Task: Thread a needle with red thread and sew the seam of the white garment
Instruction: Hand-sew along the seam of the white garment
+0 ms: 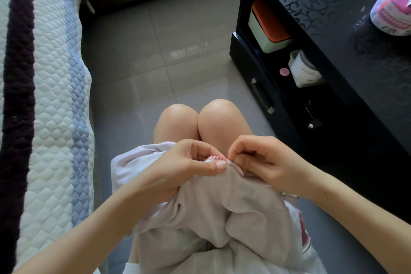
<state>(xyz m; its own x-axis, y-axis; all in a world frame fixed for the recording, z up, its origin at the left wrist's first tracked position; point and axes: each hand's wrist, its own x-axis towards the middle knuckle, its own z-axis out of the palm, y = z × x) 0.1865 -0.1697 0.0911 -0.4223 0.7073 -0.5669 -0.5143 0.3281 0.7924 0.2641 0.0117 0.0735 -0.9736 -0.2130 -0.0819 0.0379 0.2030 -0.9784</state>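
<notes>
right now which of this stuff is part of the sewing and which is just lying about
In the job: white garment, its red stitches along the seam, left hand gripping the cloth, right hand pinching at the seam's end. No needle can be made out.

Lying about: green box with orange lid, white jar, pink packet on the black cabinet, quilted cover.

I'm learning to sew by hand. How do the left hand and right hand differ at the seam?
The left hand holds the garment with its thumb flat beside the red stitches; the right hand pinches the edge with its fingertips at the stitches' end. The left hand gathers bunched cloth; the right hand takes only the edge. Both meet at the stitches.
</notes>
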